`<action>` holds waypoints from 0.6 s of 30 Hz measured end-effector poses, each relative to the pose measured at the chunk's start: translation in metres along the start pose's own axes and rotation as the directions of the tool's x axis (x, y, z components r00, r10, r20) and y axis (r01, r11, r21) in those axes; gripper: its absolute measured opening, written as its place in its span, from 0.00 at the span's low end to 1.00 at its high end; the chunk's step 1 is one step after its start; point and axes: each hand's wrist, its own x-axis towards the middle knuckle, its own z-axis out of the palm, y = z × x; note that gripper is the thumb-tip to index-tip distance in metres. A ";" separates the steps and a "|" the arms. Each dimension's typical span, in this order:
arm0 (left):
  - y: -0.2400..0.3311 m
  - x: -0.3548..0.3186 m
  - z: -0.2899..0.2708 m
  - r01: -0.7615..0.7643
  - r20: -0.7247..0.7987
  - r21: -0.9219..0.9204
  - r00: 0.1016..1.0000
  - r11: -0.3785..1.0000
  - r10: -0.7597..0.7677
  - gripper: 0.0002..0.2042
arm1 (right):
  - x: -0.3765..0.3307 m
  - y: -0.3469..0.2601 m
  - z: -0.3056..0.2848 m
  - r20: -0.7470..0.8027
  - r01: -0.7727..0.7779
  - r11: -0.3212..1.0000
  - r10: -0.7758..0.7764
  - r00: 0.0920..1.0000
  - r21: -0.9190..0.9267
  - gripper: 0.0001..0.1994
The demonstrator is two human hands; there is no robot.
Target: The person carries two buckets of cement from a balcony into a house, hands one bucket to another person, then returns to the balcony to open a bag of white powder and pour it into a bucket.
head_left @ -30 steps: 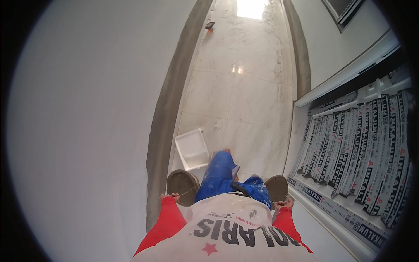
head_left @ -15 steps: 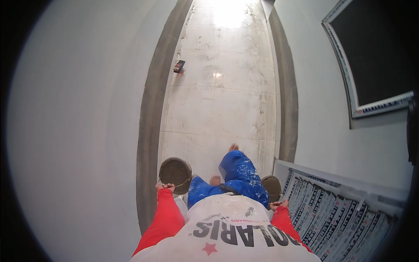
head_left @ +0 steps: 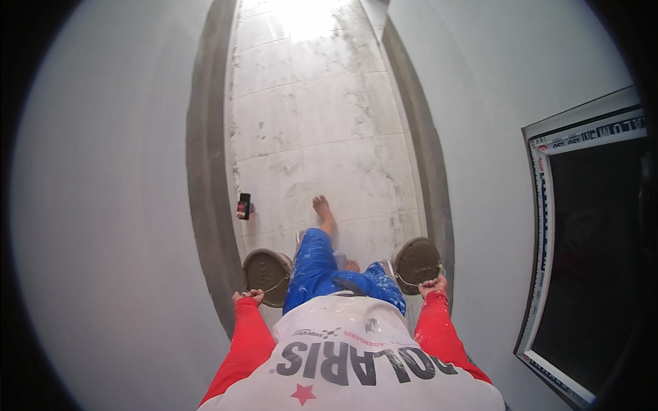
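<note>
My left hand (head_left: 248, 296) is closed round the thin handle of a bucket (head_left: 288, 262) that hangs beside my left leg. Grey-brown wet mortar (head_left: 265, 272), or something much like it, fills the bucket close to its rim. On the other side, my right hand (head_left: 433, 283) grips the handle of a second bucket (head_left: 392, 269), full of the same grey-brown mix (head_left: 419, 258). Both buckets hang fairly level at knee height. The palms and the undersides of the buckets are hidden.
A narrow corridor with a pale tiled floor (head_left: 308, 123) runs ahead, smudged with dirt. Plain walls with grey lower bands (head_left: 209, 171) line both sides. A small black and red object (head_left: 243, 207) lies by the left wall. At right is a dark framed window (head_left: 596, 260).
I have stepped forward along the corridor, one bare foot now ahead. The small object is nearer. The stacked strips at right have passed almost out of view, and the right bucket shows more fully.
</note>
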 end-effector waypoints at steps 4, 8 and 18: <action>-0.009 -0.047 0.178 0.050 -0.084 0.069 0.995 0.996 -0.044 0.22 | -0.050 0.000 0.177 0.156 0.099 0.995 -0.098 0.983 0.004 0.16; -0.044 -0.082 0.329 0.064 -0.107 0.093 0.993 0.994 -0.054 0.23 | -0.090 -0.020 0.343 0.046 0.122 0.992 -0.120 0.992 -0.027 0.14; -0.068 -0.200 0.704 0.120 0.010 -0.030 0.993 0.992 -0.120 0.25 | -0.160 -0.020 0.764 0.028 0.103 0.982 -0.100 0.995 -0.155 0.14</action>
